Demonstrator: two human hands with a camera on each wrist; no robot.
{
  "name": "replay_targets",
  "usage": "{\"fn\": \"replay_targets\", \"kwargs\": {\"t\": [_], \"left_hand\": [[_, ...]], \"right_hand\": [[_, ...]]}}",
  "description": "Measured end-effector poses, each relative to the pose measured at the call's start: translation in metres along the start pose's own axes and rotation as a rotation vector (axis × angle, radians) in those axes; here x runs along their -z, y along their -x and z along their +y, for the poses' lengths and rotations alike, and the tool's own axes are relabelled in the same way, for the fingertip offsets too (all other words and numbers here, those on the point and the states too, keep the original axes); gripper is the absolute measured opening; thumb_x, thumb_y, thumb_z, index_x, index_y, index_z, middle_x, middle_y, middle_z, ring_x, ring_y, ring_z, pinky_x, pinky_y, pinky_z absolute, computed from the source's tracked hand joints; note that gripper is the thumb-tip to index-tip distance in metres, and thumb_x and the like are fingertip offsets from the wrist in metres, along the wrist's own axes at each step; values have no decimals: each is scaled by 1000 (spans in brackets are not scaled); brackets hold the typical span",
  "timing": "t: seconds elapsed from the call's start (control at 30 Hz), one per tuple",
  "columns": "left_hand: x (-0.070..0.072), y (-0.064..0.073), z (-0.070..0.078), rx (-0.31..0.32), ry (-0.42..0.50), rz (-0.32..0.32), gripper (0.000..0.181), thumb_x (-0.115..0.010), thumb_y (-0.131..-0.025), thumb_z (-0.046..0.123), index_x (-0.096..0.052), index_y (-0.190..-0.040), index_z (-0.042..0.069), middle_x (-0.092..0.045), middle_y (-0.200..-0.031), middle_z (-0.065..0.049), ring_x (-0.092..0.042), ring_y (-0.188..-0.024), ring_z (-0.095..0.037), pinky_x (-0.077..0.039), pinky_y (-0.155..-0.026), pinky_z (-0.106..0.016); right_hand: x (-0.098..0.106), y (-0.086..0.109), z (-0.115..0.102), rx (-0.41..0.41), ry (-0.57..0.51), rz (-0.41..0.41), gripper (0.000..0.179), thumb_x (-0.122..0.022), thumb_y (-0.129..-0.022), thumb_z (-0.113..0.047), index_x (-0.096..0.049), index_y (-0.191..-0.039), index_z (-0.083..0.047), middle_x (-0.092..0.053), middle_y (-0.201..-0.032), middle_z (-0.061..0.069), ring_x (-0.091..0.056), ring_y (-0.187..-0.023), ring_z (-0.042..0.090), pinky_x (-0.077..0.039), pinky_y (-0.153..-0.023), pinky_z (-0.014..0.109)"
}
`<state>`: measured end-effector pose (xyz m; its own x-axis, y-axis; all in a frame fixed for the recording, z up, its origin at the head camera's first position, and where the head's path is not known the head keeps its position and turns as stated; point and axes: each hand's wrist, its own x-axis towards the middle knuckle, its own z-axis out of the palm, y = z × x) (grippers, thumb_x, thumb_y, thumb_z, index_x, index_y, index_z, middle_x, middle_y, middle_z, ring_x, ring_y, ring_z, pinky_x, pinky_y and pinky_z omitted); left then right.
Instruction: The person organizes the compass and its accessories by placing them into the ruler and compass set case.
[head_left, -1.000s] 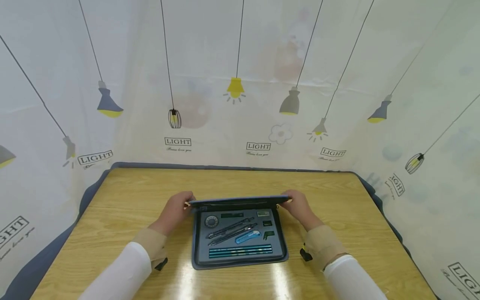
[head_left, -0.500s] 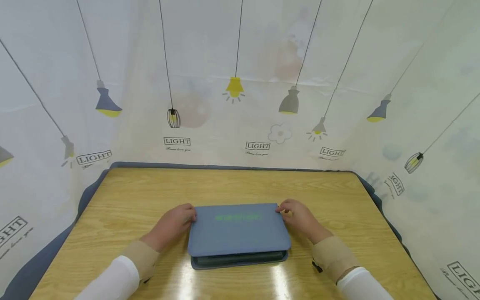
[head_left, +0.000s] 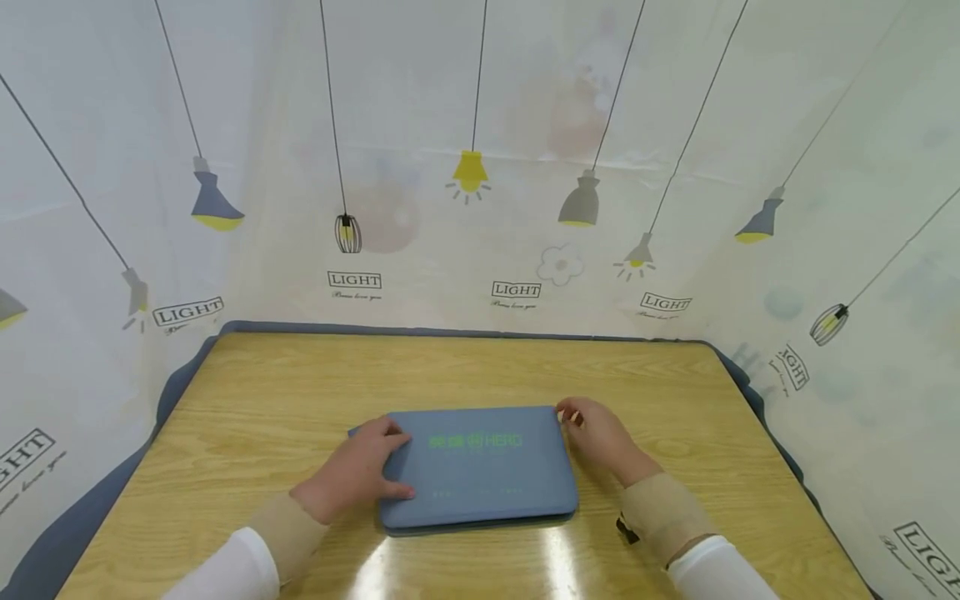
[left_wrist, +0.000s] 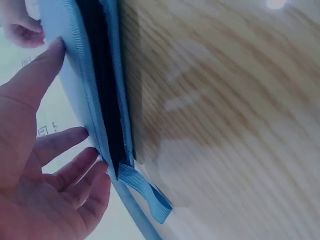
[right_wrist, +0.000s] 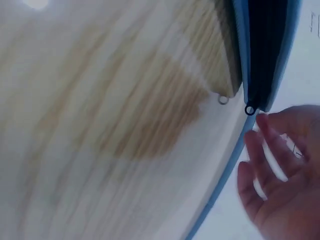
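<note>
A flat blue zip case [head_left: 480, 467] lies on the wooden table with its lid down, green lettering on top and a narrow dark gap along its near edge. My left hand [head_left: 360, 467] rests on its left side, thumb and fingers spread on the lid. In the left wrist view, the fingertips lie along the zip edge beside a blue fabric loop [left_wrist: 147, 192]. My right hand [head_left: 598, 433] is at the far right corner. The right wrist view has its loosely bent fingertips close beside a small ring zip pull [right_wrist: 251, 109]. The case's contents are hidden.
The wooden table [head_left: 300, 375] extends around the case, its far edge bordered in dark blue. Behind and at both sides hangs a pale cloth [head_left: 450, 275] printed with lamps. Light reflects off the tabletop near the front.
Both hands swung the lid down over the pens and tools inside, and the front gap narrowed. My left hand then moved from the far left corner onto the lid; my right stayed near its corner.
</note>
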<state>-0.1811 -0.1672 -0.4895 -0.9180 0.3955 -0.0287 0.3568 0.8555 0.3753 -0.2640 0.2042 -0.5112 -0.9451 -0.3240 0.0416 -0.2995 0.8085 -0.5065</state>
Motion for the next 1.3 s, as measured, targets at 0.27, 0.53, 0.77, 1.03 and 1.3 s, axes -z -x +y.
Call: {"fn": "replay_targets", "kwargs": {"t": [0.27,0.53,0.77,1.03,1.3], "left_hand": [[-4,-9,-10,-59,87,-117,96,-80,-71,41,-33,-145,0,-21,-155,-17,-19,-143,-37,-27,-112,-49],[-3,-17,-6,-108,-8,-202,128,-83,-53,59,-23,-146,-6,-11,-155,-26,-10,-143,-43,-23,-112,-53],[-9,-13,2,-120,-102,-194,142,-81,-45,68,-17,-146,-9,-4,-153,-31,-6,-142,-45,-22,-113,-53],[-26,-10,6,-97,-205,-126,146,-74,-44,78,-15,-147,-8,-3,-152,-34,-6,-142,-47,-19,-115,-50],[-26,-16,9,-63,-222,-90,144,-75,-44,76,-18,-146,-8,-8,-152,-34,-9,-141,-47,-22,-114,-49]], "right_hand": [[-8,-23,0,-59,95,-53,25,-57,-92,-9,-65,-114,-1,-63,-106,13,-61,-97,27,-50,-83,42],[-9,-30,-1,-52,214,-47,17,-62,-86,-6,-72,-98,0,-66,-97,12,-63,-93,28,-51,-83,43],[-3,-29,2,14,229,-66,13,-66,-82,-5,-74,-91,-1,-67,-89,10,-63,-85,26,-52,-78,42],[-7,-30,3,75,265,-30,9,-66,-85,-8,-73,-89,-5,-65,-86,5,-62,-81,21,-53,-75,39],[-8,-29,2,160,337,107,10,-65,-85,-8,-74,-85,-6,-62,-79,3,-61,-75,22,-52,-69,39]]}}
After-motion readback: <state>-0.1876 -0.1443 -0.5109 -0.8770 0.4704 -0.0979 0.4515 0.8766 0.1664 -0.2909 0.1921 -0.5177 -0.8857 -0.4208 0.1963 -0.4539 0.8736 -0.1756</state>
